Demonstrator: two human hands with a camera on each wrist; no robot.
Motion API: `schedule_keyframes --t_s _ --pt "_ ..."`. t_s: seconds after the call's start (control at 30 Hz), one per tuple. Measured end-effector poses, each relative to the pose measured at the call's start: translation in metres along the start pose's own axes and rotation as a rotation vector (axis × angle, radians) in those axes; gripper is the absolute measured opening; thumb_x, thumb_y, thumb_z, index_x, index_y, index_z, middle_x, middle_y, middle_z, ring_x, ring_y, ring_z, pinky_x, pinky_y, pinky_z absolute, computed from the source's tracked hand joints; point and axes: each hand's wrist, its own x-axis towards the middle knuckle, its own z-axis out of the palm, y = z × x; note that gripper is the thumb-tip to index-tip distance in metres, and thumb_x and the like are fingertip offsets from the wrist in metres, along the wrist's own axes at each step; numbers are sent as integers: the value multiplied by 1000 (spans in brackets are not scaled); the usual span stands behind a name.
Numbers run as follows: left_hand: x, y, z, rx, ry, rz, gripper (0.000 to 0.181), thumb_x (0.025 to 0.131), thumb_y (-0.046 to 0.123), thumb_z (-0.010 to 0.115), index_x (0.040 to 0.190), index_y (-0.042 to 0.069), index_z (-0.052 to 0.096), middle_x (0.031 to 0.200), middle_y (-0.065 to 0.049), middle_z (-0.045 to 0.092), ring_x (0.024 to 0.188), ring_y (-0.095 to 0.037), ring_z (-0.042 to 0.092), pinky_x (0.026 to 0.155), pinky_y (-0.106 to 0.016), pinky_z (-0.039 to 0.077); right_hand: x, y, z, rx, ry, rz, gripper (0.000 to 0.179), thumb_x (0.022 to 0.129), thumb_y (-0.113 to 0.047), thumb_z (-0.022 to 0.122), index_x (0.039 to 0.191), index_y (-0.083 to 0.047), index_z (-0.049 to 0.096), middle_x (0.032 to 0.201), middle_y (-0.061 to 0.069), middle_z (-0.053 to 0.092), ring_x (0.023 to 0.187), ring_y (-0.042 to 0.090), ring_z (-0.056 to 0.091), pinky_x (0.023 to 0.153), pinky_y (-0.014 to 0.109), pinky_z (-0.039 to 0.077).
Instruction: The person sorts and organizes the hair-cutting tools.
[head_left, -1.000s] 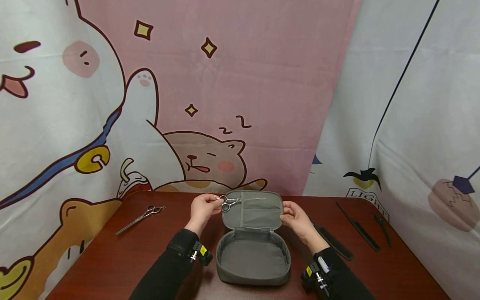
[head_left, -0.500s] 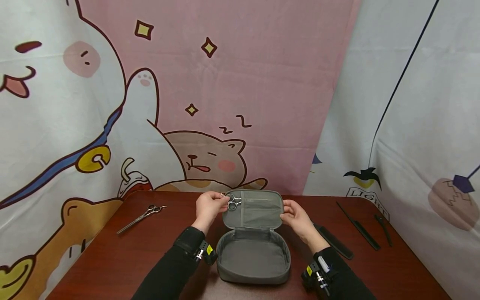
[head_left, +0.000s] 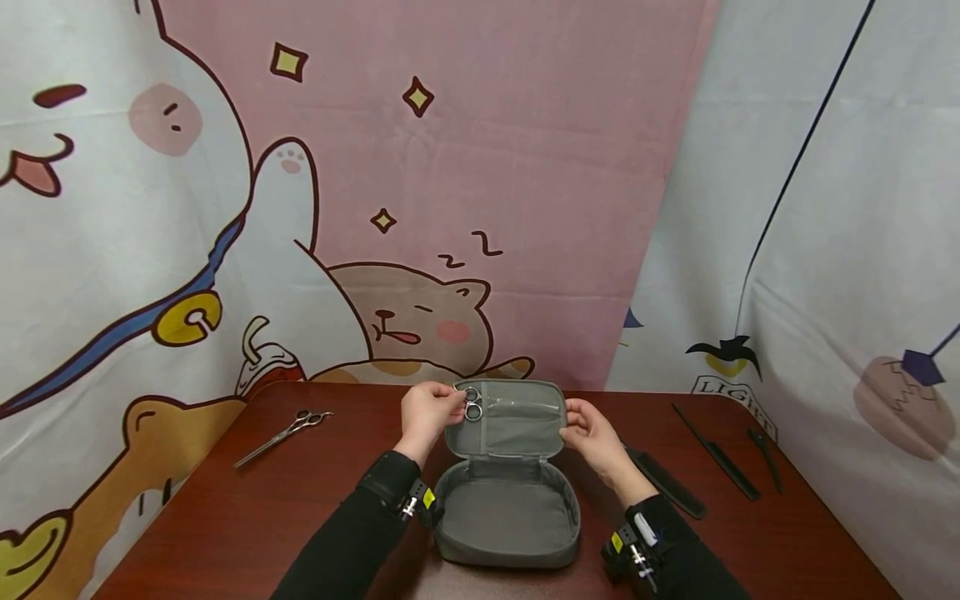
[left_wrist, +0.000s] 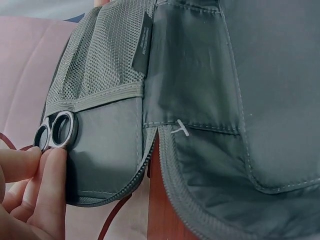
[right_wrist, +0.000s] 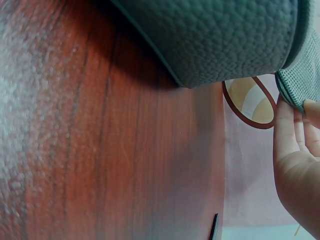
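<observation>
A grey zip case (head_left: pixel 506 557) stands unzipped on the table, its lid (head_left: pixel 461 437) raised toward the back. My left hand (head_left: pixel 427 417) pinches the finger rings of a pair of scissors (left_wrist: pixel 73 134) at the lid's left side. In the left wrist view the blades are hidden behind the mesh pocket (left_wrist: pixel 107 47), and both rings stick out past its elastic edge. My right hand (head_left: pixel 596 437) holds the lid's right edge between thumb and fingers; the right wrist view shows this hand (right_wrist: pixel 300 167) at the mesh corner. Nothing shows inside the case's lower part.
Another pair of scissors (head_left: pixel 288 432) lies on the table (head_left: pixel 300 517) to the left. Right of the case lie a wide black comb (head_left: pixel 667 485), a thin-tailed comb (head_left: pixel 720 458) and a small dark slim tool (head_left: pixel 766 461). A printed cloth (head_left: pixel 525 192) hangs behind the table.
My left hand has moved to the right across the lid, sliding the scissors deeper into the pocket until mainly the rings show. The right hand has stayed on the lid's edge.
</observation>
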Motion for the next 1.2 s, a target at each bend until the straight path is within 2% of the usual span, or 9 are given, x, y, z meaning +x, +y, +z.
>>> schedule_keyframes --t_s 0.23,0.43,0.53,0.67,0.77,0.97,1.2 --pt "-3 3 -3 45 -41 13 9 87 0 72 90 -8 71 78 -15 71 69 -24 72 62 -31 58 0 3 0 1 5 -11 38 94 14 53 131 10 44 109 20 61 88 13 64 77 30 54" --pt "-6 8 -10 161 -88 61 9 87 4 73 92 -4 74 83 -12 72 73 -23 72 65 -32 58 2 6 -1 23 -12 -10 40 93 15 53 131 10 43 108 18 61 88 12 64 76 28 53" --pt "-9 10 -16 255 -109 121 10 86 7 75 92 -1 74 81 -8 72 71 -19 70 64 -31 57 2 7 -1 32 -14 -13 40 93 15 53 131 11 43 108 19 61 88 13 64 76 28 54" --pt "-14 11 -24 395 -118 232 12 84 11 78 91 3 74 81 -4 70 71 -17 65 62 -31 53 2 7 0 29 -5 -6 39 93 15 53 131 10 44 108 20 61 88 13 64 76 27 54" --pt "-19 10 -30 456 -130 272 14 84 13 79 93 3 74 83 -3 70 75 -18 63 63 -32 51 1 6 0 21 10 3 39 94 14 53 131 10 44 109 20 61 88 13 64 77 28 54" --pt "-33 0 -37 534 -192 263 23 84 15 80 100 3 72 89 -5 69 82 -21 64 67 -34 52 1 6 0 0 27 22 38 95 13 53 132 9 45 111 20 61 89 13 64 80 35 54" --pt "-49 -7 -41 613 -255 303 32 81 16 82 106 0 69 98 -11 68 86 -24 66 69 -37 54 2 7 1 3 23 37 40 95 12 53 134 10 44 114 22 60 91 13 63 79 29 54"
